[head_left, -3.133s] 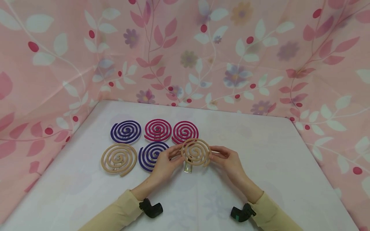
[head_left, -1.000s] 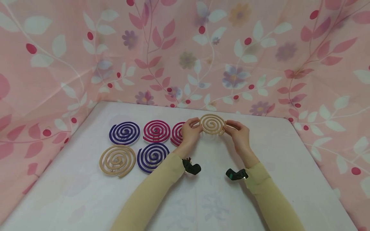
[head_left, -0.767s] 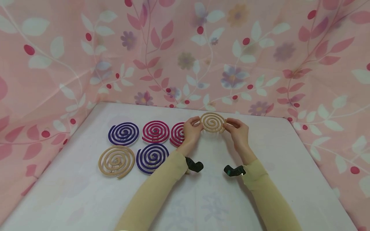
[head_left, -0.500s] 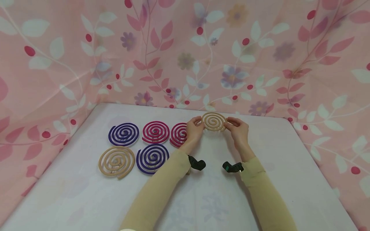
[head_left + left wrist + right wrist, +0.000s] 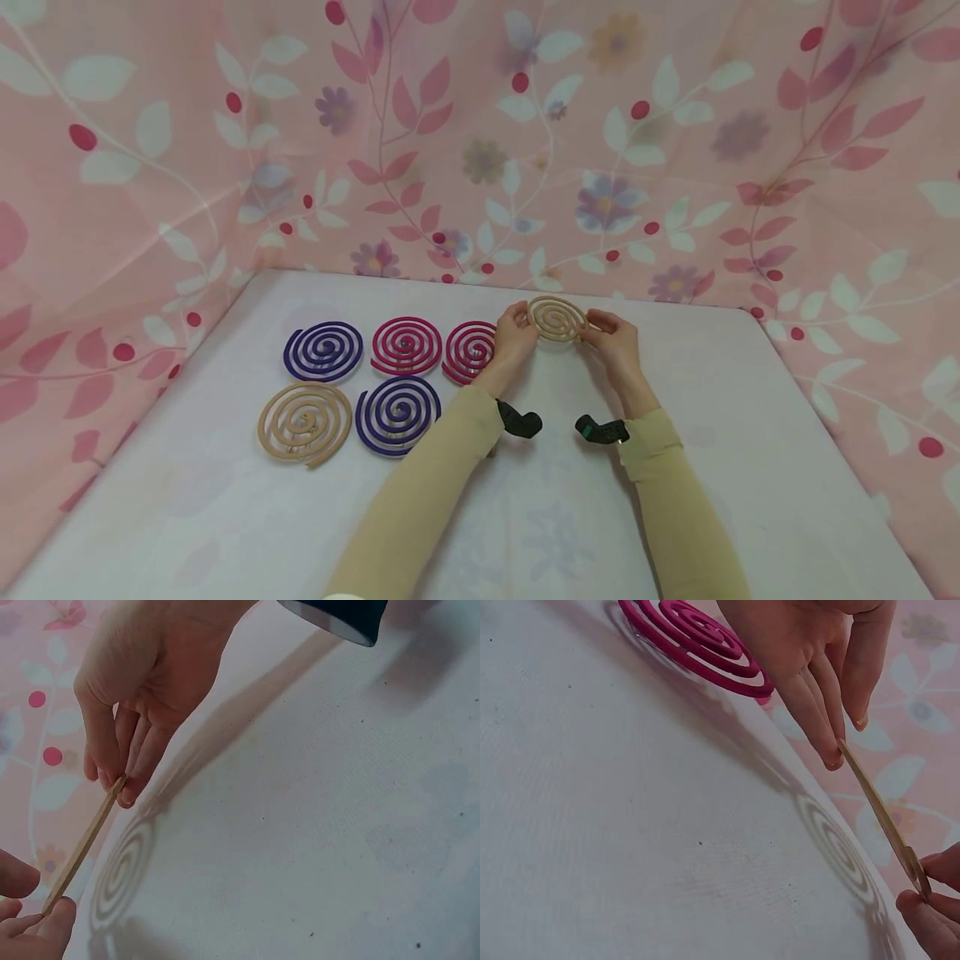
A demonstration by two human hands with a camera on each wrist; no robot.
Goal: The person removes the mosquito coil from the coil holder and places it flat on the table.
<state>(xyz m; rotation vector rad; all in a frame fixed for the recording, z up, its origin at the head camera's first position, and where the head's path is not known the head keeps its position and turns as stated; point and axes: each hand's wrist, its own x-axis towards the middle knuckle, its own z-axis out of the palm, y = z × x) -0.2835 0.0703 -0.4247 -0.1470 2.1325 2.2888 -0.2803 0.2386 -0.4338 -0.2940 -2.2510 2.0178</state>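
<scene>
Tan coil [image 5: 557,319], head view: pinched between left hand [image 5: 513,342] and right hand [image 5: 617,343], above the counter [image 5: 570,508] — squeezing could crack it. Left wrist: uneven release could tip it. Right wrist: left hold is hard to judge — it might slip.

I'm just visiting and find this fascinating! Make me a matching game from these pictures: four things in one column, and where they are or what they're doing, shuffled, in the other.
Things
1. Left hand
2. Pink coils
3. Purple coils
4. Curtain

Places and states
A. One in the far row, one in the near row
B. Behind the table
C. Holding the left edge of a raised tan coil
D. Side by side in the far row

Right pairs: 1-C, 2-D, 3-A, 4-B
</scene>
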